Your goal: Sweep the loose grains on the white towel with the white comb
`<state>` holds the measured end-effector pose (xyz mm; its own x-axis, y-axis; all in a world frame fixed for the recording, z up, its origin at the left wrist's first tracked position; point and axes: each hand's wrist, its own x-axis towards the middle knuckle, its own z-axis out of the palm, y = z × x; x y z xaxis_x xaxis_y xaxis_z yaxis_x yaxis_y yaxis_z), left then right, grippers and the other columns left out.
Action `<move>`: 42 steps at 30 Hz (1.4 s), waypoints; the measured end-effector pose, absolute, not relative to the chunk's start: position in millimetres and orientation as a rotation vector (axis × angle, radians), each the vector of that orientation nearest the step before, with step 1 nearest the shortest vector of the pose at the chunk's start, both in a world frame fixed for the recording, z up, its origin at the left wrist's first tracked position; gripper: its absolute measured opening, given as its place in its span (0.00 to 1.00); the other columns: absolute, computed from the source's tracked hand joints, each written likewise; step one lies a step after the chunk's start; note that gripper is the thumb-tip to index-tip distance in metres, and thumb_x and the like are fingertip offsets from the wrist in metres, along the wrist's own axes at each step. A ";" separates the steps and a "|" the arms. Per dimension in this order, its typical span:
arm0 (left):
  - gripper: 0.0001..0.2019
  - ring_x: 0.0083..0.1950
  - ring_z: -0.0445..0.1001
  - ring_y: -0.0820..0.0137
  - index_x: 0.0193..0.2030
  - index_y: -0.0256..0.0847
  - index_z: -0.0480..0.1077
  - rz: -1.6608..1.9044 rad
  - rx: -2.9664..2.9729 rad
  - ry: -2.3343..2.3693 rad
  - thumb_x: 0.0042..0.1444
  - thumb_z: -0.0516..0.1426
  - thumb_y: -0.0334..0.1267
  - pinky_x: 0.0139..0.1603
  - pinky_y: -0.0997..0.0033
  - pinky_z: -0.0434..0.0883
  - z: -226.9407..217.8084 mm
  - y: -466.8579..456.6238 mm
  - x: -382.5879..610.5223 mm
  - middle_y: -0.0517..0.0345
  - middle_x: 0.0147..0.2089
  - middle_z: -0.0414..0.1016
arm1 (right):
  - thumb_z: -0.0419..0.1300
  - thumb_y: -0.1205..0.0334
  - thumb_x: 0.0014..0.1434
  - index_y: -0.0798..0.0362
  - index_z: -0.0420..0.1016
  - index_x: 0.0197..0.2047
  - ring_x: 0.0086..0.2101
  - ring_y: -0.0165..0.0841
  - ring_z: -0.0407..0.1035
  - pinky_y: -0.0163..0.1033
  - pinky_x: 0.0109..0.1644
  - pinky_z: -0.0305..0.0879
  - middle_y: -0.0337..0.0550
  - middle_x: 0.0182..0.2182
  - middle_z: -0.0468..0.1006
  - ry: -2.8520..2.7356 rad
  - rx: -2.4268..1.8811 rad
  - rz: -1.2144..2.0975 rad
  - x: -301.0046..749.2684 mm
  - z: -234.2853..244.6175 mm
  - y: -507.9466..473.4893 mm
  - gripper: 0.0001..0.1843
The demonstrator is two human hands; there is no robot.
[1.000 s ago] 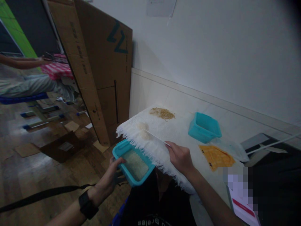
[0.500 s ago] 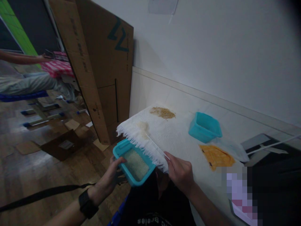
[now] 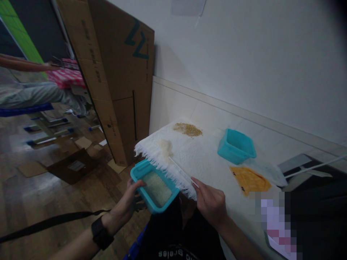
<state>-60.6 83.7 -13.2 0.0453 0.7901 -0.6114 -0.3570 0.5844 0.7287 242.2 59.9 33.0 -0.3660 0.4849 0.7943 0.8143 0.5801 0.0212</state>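
My left hand (image 3: 132, 195) grips the side of a turquoise plastic container (image 3: 173, 196), thumb over its rim. Pale rice-like grains (image 3: 158, 189) lie inside it. The container is tilted a little, just under the fringed edge of a white cloth (image 3: 189, 157). My right hand (image 3: 211, 200) is closed on a thin white stick (image 3: 181, 169), whose far end reaches toward a small pile of pale grains (image 3: 166, 147) on the cloth. Whether its tip touches the pile I cannot tell. Farther back on the cloth lies a patch of yellow-brown grains (image 3: 189, 129).
A second turquoise container (image 3: 235, 148) stands on the right, beside an orange cloth-like piece (image 3: 251, 178) and a clear plastic bag (image 3: 271, 171). A tall cardboard box (image 3: 121, 72) rises at the left. Beyond it a seated person's arm (image 3: 24, 65) shows. Cardboard pieces (image 3: 73, 164) litter the floor.
My right hand has shifted slightly right and down with the stick, drawing its tip back a little from the pale pile. My left hand and the container have hardly moved.
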 end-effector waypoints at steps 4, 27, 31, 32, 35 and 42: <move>0.32 0.41 0.82 0.57 0.60 0.56 0.63 0.940 0.482 1.265 0.54 0.72 0.52 0.38 0.57 0.80 -13.3 83.0 -59.8 0.59 0.45 0.76 | 0.58 0.72 0.80 0.56 0.88 0.55 0.29 0.34 0.88 0.34 0.38 0.86 0.48 0.39 0.95 -2.021 -1.025 -0.513 235.3 30.9 56.4 0.16; 0.30 0.40 0.81 0.57 0.60 0.57 0.63 0.935 0.483 1.272 0.56 0.70 0.52 0.39 0.57 0.79 -14.8 84.6 -60.2 0.59 0.45 0.75 | 0.58 0.71 0.80 0.53 0.90 0.54 0.29 0.35 0.89 0.33 0.37 0.86 0.46 0.36 0.94 -2.006 -1.009 -0.438 230.1 36.1 59.3 0.17; 0.30 0.40 0.82 0.57 0.60 0.57 0.62 0.944 0.486 1.265 0.56 0.71 0.53 0.40 0.55 0.81 -17.4 84.4 -61.4 0.58 0.46 0.75 | 0.57 0.72 0.80 0.56 0.89 0.53 0.30 0.35 0.89 0.32 0.38 0.86 0.47 0.37 0.94 -2.014 -0.984 -0.426 224.6 36.5 58.5 0.17; 0.30 0.40 0.82 0.58 0.60 0.56 0.62 0.944 0.486 1.266 0.57 0.71 0.52 0.41 0.55 0.81 -17.8 84.5 -61.6 0.58 0.47 0.76 | 0.56 0.73 0.80 0.56 0.88 0.53 0.30 0.35 0.89 0.32 0.38 0.87 0.47 0.37 0.94 -2.016 -0.977 -0.419 223.5 36.8 57.9 0.17; 0.27 0.41 0.82 0.58 0.59 0.56 0.62 0.943 0.493 1.268 0.58 0.69 0.50 0.42 0.55 0.82 -17.4 84.7 -61.9 0.58 0.47 0.76 | 0.56 0.74 0.79 0.55 0.88 0.55 0.31 0.34 0.90 0.33 0.38 0.87 0.46 0.38 0.95 -2.022 -0.966 -0.393 220.9 38.2 55.4 0.18; 0.26 0.41 0.83 0.56 0.59 0.55 0.63 0.933 0.489 1.286 0.57 0.68 0.50 0.40 0.56 0.82 -14.8 84.8 -61.2 0.58 0.46 0.77 | 0.56 0.71 0.81 0.57 0.87 0.53 0.30 0.33 0.89 0.31 0.38 0.85 0.46 0.37 0.94 -1.999 -0.945 -0.364 219.2 46.4 54.2 0.15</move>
<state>-61.2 84.8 -14.8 0.0033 0.8073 -0.5901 -0.3104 0.5618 0.7668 219.2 54.2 46.4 -0.3327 0.4824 0.8103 0.7369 0.6692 -0.0958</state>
